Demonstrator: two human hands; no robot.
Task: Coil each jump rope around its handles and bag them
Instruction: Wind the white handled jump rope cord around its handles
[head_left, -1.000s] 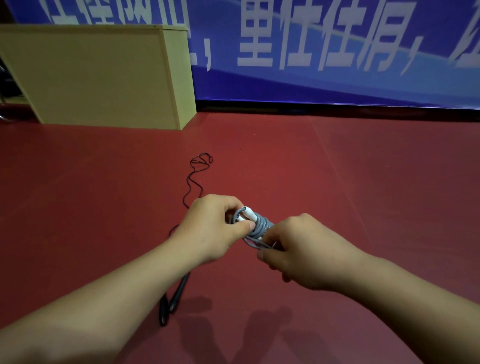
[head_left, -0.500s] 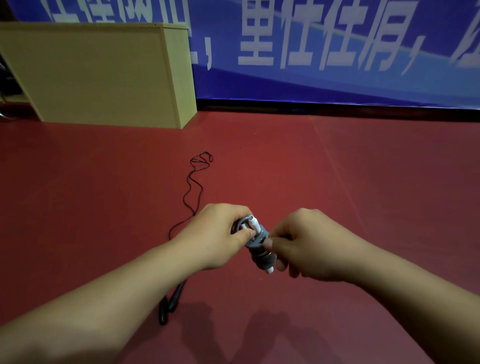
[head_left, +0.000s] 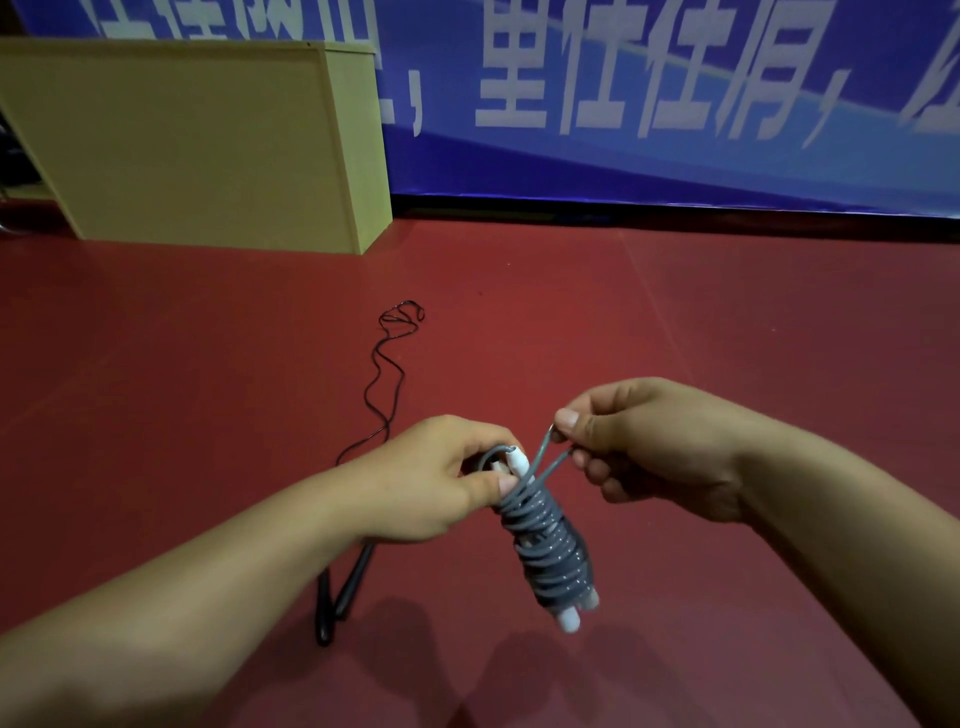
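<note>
Left hand (head_left: 436, 480) covers the upper ends of the white handles (head_left: 569, 616); left forearm hides part of the black jump rope (head_left: 382, 384); banner (head_left: 675, 93) lettering cut off by the top edge.

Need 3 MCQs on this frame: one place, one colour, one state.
1. Where is the black jump rope?
A. on the red floor
B. on the wooden box
C. in the right hand

2. What colour is the cord wound round the white handles?
A. black
B. grey
C. yellow

3. What is the right hand doing?
A. resting flat on the floor
B. hanging idle
C. pinching the last loop of the grey jump rope

Key: 1 A, it trails across the floor, unwound. 2 B, grey turns cover the handles. 3 C, thumb and fingers pinch the loop while the left hand grips the bundle's top.
</note>
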